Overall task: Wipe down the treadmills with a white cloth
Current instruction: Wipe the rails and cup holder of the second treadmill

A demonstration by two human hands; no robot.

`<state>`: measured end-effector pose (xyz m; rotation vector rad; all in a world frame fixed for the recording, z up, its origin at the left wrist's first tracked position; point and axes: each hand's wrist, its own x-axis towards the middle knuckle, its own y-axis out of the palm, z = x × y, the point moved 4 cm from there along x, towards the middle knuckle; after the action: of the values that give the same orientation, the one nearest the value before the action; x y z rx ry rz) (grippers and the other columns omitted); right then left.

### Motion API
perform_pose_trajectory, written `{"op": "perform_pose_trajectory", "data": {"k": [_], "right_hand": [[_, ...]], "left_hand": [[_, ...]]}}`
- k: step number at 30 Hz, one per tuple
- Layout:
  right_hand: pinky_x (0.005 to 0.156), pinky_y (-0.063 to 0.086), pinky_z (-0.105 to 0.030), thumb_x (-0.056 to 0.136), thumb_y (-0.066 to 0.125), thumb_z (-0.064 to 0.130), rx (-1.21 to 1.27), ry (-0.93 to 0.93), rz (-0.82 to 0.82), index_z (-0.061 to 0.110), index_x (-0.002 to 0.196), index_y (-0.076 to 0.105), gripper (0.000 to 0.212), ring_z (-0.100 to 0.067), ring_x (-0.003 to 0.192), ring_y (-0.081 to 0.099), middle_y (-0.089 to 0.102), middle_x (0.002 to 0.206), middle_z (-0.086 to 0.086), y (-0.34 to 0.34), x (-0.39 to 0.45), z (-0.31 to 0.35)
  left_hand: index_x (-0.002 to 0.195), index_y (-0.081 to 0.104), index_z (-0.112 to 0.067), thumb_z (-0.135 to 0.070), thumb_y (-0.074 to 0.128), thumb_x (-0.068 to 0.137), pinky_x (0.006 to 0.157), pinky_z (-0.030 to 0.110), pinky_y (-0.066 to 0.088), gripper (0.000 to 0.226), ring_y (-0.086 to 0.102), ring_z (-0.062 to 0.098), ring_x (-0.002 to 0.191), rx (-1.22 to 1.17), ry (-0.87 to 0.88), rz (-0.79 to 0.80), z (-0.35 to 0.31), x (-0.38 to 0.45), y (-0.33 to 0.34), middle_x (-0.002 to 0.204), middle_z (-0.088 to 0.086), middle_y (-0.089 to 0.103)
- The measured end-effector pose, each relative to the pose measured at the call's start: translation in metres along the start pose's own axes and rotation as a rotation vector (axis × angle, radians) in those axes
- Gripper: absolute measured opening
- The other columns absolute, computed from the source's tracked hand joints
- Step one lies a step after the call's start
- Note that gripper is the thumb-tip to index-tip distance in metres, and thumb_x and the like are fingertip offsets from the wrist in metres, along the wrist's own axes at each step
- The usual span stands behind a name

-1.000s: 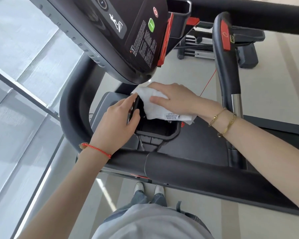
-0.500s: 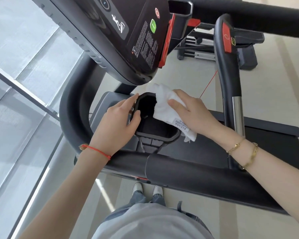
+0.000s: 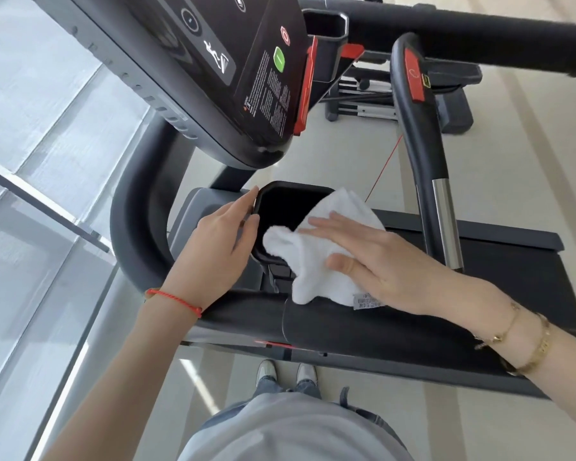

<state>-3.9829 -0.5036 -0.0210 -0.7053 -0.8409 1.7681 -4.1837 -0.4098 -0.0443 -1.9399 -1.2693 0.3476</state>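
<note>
Head view showed my right hand (image 3: 384, 261), low right of centre, now flat with straight fingers pressing the white cloth (image 3: 326, 251) onto the cup holder's (image 3: 290, 201) near rim, having swept it out of the well. My left hand (image 3: 220, 241) steadied the far-left rim, fingers relaxed. Console (image 3: 246, 78) above looked unwiped.

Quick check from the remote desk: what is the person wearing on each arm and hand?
Both forearms are bare, with no sleeves or gloves in view. The left hand has a thin red cord bracelet at the wrist. The right hand has two gold bracelets at the wrist.
</note>
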Motion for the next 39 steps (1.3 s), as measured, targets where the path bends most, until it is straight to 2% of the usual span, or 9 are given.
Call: {"op": "perform_pose_trajectory", "data": {"k": [2, 5, 10, 16, 24, 27, 30, 34, 39], "right_hand": [[0.105, 0.035, -0.028, 0.095, 0.018, 0.06, -0.114, 0.005, 0.039, 0.028, 0.141, 0.041, 0.06, -0.011, 0.134, 0.038, 0.048, 0.141, 0.006, 0.006, 0.008, 0.014], [0.085, 0.037, -0.035, 0.102, 0.025, 0.047, -0.234, 0.032, 0.09, 0.014, 0.121, 0.052, 0.047, -0.022, 0.101, 0.055, 0.063, 0.105, -0.004, 0.02, 0.035, 0.032], [0.064, 0.028, -0.026, 0.102, 0.03, 0.046, -0.321, -0.005, 0.061, 0.013, 0.11, 0.051, 0.04, -0.01, 0.066, 0.047, 0.055, 0.079, 0.0, 0.021, 0.038, 0.034], [0.094, 0.04, -0.034, 0.096, 0.039, 0.046, -0.371, -0.202, 0.002, 0.011, 0.123, 0.061, 0.049, -0.021, 0.115, 0.051, 0.063, 0.117, -0.005, -0.002, 0.001, 0.013], [0.064, 0.025, -0.028, 0.098, 0.024, 0.052, -0.326, -0.062, -0.026, 0.015, 0.086, 0.049, 0.046, -0.017, 0.072, 0.047, 0.054, 0.071, 0.0, 0.016, 0.038, 0.028], [0.083, 0.041, -0.035, 0.1, 0.033, 0.047, -0.269, -0.103, -0.023, 0.012, 0.116, 0.059, 0.046, -0.021, 0.092, 0.054, 0.062, 0.094, -0.003, 0.016, 0.017, 0.019], [0.114, 0.029, -0.026, 0.099, 0.045, 0.036, -0.283, -0.2, -0.078, 0.01, 0.132, 0.055, 0.043, -0.021, 0.125, 0.047, 0.061, 0.125, -0.007, 0.009, -0.002, 0.005], [0.116, 0.02, -0.028, 0.101, 0.039, 0.042, 0.035, 0.051, -0.143, 0.037, 0.151, 0.021, 0.053, 0.004, 0.147, 0.007, 0.02, 0.159, 0.02, 0.011, -0.003, -0.01], [0.113, 0.004, -0.016, 0.104, 0.034, 0.038, 0.188, 0.211, -0.317, 0.033, 0.153, 0.004, 0.058, 0.007, 0.145, -0.007, -0.005, 0.161, 0.022, 0.026, 0.017, -0.011]], "left_hand": [[0.144, 0.047, -0.019, -0.023, 0.042, 0.101, 0.076, 0.0, 0.032, 0.044, 0.046, 0.003, 0.079, -0.001, 0.013, 0.011, 0.0, -0.005, -0.003, 0.094, -0.014, 0.056], [0.144, 0.048, -0.019, -0.018, 0.042, 0.102, 0.081, 0.0, 0.034, 0.042, 0.05, -0.002, 0.083, -0.009, 0.04, 0.024, 0.0, -0.013, -0.005, 0.094, -0.019, 0.055], [0.143, 0.049, -0.018, -0.015, 0.041, 0.103, 0.082, 0.002, 0.035, 0.041, 0.047, -0.001, 0.085, -0.01, 0.023, 0.004, -0.002, -0.015, -0.007, 0.098, -0.014, 0.054], [0.147, 0.043, -0.023, -0.024, 0.042, 0.101, 0.085, 0.029, 0.049, 0.045, 0.058, 0.009, 0.085, -0.017, 0.012, 0.033, -0.004, -0.017, -0.006, 0.099, -0.009, 0.058], [0.146, 0.041, -0.029, -0.021, 0.041, 0.101, 0.084, 0.039, 0.052, 0.046, 0.059, 0.014, 0.091, -0.041, 0.034, 0.04, -0.002, -0.017, -0.004, 0.099, -0.01, 0.059], [0.146, 0.042, -0.029, -0.021, 0.044, 0.1, 0.084, 0.036, 0.053, 0.046, 0.06, 0.011, 0.089, -0.044, 0.04, 0.026, -0.002, -0.016, -0.005, 0.099, -0.009, 0.061], [0.145, 0.043, -0.028, -0.025, 0.045, 0.1, 0.087, 0.034, 0.053, 0.045, 0.061, 0.011, 0.091, -0.037, 0.038, 0.017, -0.003, -0.015, -0.005, 0.105, -0.009, 0.062], [0.144, 0.045, -0.026, -0.026, 0.047, 0.099, 0.09, 0.036, 0.053, 0.045, 0.059, 0.006, 0.092, -0.016, 0.028, 0.004, -0.004, -0.013, -0.004, 0.109, -0.009, 0.061], [0.145, 0.044, -0.019, -0.028, 0.048, 0.099, 0.089, 0.045, 0.052, 0.047, 0.061, 0.019, 0.1, 0.043, 0.015, 0.011, -0.006, -0.007, -0.001, 0.116, -0.001, 0.063]]}}
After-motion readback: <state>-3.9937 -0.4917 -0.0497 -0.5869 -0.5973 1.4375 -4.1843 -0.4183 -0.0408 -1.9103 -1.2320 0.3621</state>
